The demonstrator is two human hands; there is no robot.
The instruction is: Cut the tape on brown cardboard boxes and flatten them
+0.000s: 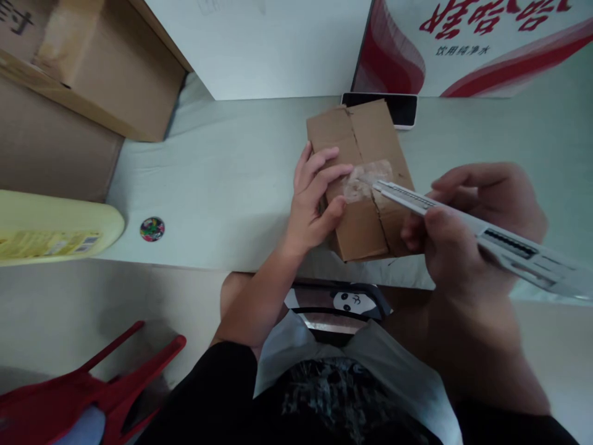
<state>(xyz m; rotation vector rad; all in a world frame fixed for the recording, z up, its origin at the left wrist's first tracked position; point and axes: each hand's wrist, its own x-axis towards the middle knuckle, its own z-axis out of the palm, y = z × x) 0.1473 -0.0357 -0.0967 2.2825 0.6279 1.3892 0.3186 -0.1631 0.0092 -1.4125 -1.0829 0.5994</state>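
And here's the right hand (467, 228), closed snugly around a white utility knife (504, 244), thumb pressed along one side of the handle and the bent forefinger on the other, a firm pinch with the back end of the knife sticking out well past the palm. The remaining fingers curl underneath, close to the right edge of the cardboard box (359, 222); whether they touch it, I cannot tell. The nose of the knife slants down to the left, over the clear tape (382, 168) on the box's top, the thin tip too faint to say how deep it sits. Over to the left hand (311, 198): fingers spread, laid across the left side of the box, forefinger reaching the edge of the tape, thumb resting on the cardboard nearer the body, a wide gap between the two. The box itself lies at the front of the pale-covered table (222, 185), slightly turned, a dark seam running down its top, its far end overlapping a phone (405, 111) that lies just before the white carton (463, 74) with red lettering.
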